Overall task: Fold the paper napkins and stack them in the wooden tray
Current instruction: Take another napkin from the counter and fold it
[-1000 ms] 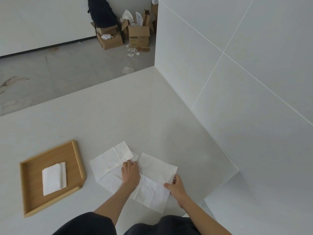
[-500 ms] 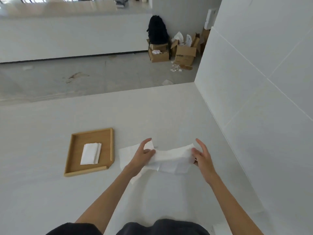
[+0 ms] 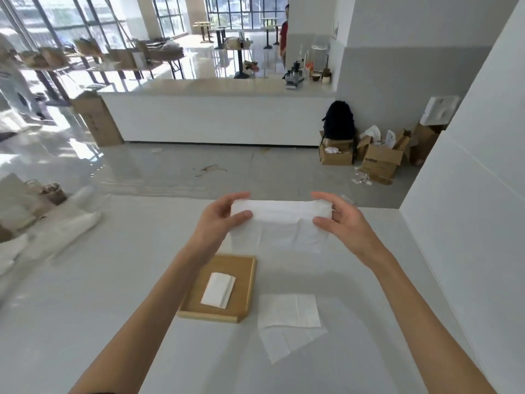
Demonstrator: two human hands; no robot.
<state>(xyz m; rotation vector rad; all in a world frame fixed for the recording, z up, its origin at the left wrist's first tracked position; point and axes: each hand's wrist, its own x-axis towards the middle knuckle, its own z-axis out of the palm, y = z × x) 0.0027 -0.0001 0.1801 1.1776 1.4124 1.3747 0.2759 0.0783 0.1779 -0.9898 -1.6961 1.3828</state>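
White counter [image 3: 216, 92], tall sunlit windows [image 3: 56, 21], glossy floor [image 3: 170, 169].

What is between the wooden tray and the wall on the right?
In the head view, flat unfolded napkins lie on the white table, just right of the wooden tray. Beyond them, the table is bare up to the wall.

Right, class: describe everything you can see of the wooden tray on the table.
The wooden tray is a shallow, light-brown rectangular tray with a low raised rim and a flat floor. It lies flat on the white table, below the raised hands, and the left forearm hides its left edge. A small stack of folded napkins lies inside it. Unfolded napkins lie on the table just to its right.
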